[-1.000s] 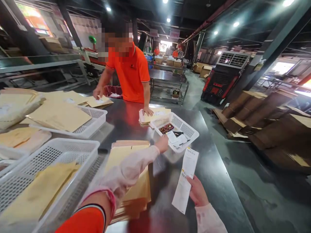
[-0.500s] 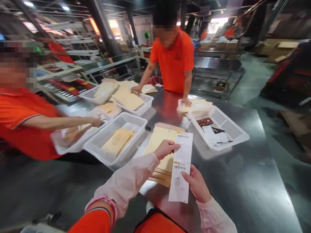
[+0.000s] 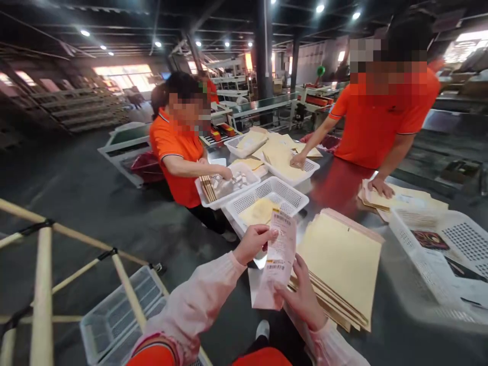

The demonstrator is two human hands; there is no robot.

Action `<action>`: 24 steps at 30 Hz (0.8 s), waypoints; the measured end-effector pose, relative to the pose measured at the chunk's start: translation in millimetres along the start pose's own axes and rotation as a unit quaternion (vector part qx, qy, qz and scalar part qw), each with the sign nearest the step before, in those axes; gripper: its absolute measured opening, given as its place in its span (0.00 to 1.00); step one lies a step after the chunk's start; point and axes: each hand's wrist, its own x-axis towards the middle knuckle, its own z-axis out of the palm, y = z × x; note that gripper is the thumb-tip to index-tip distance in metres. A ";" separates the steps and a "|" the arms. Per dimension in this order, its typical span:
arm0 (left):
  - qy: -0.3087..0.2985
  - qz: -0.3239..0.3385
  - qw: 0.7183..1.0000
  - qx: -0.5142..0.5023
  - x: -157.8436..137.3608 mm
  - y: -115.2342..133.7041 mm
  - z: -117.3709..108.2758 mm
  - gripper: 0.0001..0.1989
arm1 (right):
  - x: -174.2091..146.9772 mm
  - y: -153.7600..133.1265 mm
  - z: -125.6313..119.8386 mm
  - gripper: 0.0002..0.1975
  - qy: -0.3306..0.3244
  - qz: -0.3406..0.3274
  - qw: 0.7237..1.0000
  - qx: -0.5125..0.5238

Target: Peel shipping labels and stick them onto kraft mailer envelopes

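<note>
**Printed strip in both hands, no label seen on the top envelope**

The left hand (image 3: 254, 245) pinches the upper part of a paper strip (image 3: 281, 239) between thumb and fingers; the right hand (image 3: 305, 296) grasps its lower right edge. The strip is in the air, just left of the stack of envelopes (image 3: 341, 262), which lies on the worktop (image 3: 337, 185). Two barcodes are printed on it, and the paper appears to be in one piece. In my judgement, the work with this strip is at an early point: both printed sections are in the hands, none on the stack. Whether the lower envelopes carry labels, I cannot tell. Across the worktop, a co-worker's hand (image 3: 381, 189) presses on another pile (image 3: 421, 199).
</note>
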 end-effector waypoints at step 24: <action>-0.204 -0.023 0.965 0.165 -40.9 -46.2 -77.5 0.20 | 15.4 -5.0 49.1 0.25 -0.028 0.250 0.927 0.277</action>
